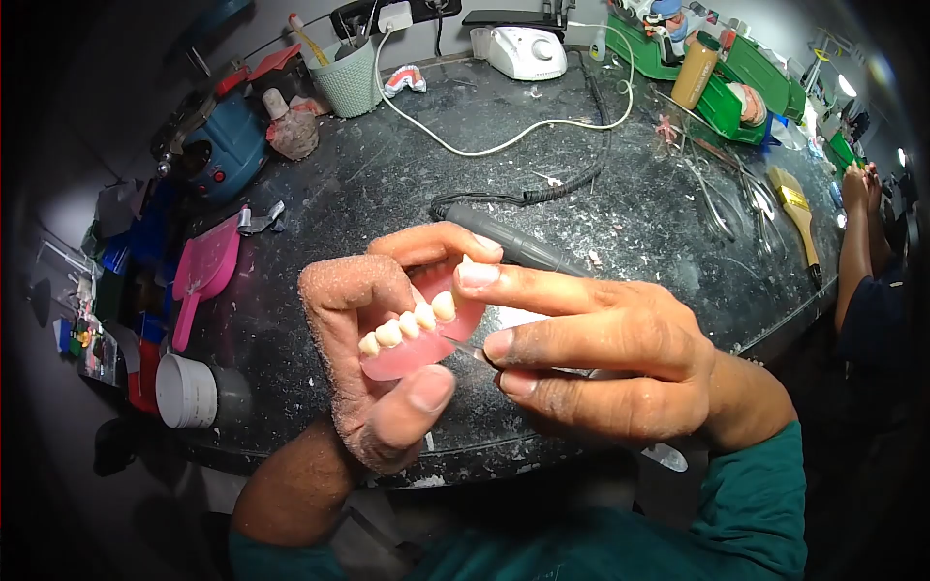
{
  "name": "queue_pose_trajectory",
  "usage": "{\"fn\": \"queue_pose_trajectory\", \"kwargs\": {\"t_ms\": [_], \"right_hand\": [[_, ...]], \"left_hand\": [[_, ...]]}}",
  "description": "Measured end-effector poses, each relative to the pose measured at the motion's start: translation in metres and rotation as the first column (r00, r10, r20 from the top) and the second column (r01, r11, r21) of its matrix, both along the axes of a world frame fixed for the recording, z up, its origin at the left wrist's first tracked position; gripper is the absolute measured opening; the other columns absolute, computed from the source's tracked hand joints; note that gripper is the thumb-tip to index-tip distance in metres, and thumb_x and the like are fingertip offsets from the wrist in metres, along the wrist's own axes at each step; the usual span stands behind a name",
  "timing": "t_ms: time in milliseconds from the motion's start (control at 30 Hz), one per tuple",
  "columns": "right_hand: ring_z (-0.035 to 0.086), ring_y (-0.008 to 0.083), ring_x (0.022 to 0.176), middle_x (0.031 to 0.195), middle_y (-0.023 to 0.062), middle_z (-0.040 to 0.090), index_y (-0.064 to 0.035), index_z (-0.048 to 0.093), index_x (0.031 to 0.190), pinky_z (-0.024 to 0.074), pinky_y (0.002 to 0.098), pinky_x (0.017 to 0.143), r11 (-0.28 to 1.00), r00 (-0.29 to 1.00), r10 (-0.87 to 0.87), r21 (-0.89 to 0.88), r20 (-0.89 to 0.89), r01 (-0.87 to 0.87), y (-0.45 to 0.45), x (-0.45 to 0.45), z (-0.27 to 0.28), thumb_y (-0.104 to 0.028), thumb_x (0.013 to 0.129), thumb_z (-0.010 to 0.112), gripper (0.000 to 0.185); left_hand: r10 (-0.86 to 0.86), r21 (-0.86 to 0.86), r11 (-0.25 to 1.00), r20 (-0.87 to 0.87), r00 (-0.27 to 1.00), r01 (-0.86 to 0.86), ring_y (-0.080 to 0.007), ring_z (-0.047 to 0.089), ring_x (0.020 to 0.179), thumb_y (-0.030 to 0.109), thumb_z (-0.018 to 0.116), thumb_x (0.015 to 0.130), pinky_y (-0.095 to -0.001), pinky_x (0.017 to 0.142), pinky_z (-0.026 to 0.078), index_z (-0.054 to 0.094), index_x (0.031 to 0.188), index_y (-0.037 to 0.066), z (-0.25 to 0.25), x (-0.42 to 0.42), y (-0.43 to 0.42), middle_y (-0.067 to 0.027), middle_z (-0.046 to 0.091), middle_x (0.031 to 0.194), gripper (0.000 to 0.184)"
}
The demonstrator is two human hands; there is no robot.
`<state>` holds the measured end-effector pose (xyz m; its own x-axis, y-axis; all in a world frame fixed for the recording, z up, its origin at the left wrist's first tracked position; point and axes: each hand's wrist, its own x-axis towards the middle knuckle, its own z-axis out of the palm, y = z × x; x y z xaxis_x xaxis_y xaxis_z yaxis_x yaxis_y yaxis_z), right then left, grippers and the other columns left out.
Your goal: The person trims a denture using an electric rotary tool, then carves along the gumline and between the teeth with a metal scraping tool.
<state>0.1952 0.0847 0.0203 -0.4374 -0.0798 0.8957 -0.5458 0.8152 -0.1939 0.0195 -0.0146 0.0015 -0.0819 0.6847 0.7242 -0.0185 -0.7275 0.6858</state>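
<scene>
Near the centre of the head view, my left hand (354,339) is closed around a pink denture base (412,358) with a row of cream teeth, its thumb below and fingers behind. White dust coats the fingers. My right hand (610,353) is closed on a thin metal tool (465,346), whose tip meets the pink base just below the teeth. The right index fingertip rests at the upper right end of the tooth row. Behind the hands lies a black handpiece (518,242), partly hidden by the fingers.
A pink dustpan (208,261) and white tub (186,390) are at left. Farther back stand a mesh bin (351,82) and white control unit (520,53). A brush (796,208) and green trays (731,107) are at right, near another person's arm (854,242).
</scene>
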Motion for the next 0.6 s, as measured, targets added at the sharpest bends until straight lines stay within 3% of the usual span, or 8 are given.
{"fn": "queue_pose_trajectory", "kwargs": {"t_ms": [33,133,367,600], "right_hand": [[0.065,0.0523,0.108,0.109,0.0219,0.063,0.0054,0.063,0.093,0.0611,0.0527,0.087,1.0,1.0,0.001,0.001,-0.016,-0.001,0.0,-0.001,-0.001,0.01,0.074,0.077,0.025],[0.065,0.0519,0.108,0.109,0.022,0.063,0.0059,0.063,0.092,0.061,0.0526,0.088,1.0,1.0,0.003,-0.003,-0.026,-0.003,-0.002,-0.001,-0.001,0.01,0.074,0.077,0.023],[0.067,0.0501,0.106,0.107,0.0233,0.065,0.0065,0.065,0.091,0.0612,0.0511,0.088,1.0,0.999,-0.022,0.021,-0.023,0.022,0.0,-0.001,0.003,0.009,0.074,0.078,0.021],[0.068,0.047,0.108,0.109,0.0267,0.069,0.0071,0.07,0.09,0.0599,0.0511,0.089,0.999,0.997,-0.032,-0.002,0.064,0.032,-0.002,0.004,0.01,0.007,0.075,0.078,0.017]], "left_hand": [[0.023,0.006,1.0,-0.102,0.995,-0.023,-0.0283,0.056,0.112,0.015,0.065,0.087,-0.0458,0.102,0.046,0.032,0.114,0.004,0.0,-0.003,0.0,-0.0338,0.049,0.124,0.044],[-0.023,0.03,0.999,-0.018,1.0,0.024,-0.0277,0.056,0.112,0.013,0.067,0.087,-0.0458,0.102,0.047,0.032,0.114,0.005,-0.004,-0.001,0.003,-0.0334,0.049,0.123,0.046],[-0.005,0.016,1.0,-0.004,1.0,0.005,-0.0265,0.056,0.112,0.016,0.068,0.089,-0.0443,0.099,0.048,0.031,0.113,0.003,-0.003,0.005,0.002,-0.0337,0.05,0.121,0.046],[0.044,0.011,0.999,-0.031,0.999,-0.044,-0.025,0.06,0.103,0.01,0.069,0.087,-0.0404,0.093,0.052,0.033,0.106,0.003,0.003,0.004,0.002,-0.0313,0.055,0.113,0.041]]}}
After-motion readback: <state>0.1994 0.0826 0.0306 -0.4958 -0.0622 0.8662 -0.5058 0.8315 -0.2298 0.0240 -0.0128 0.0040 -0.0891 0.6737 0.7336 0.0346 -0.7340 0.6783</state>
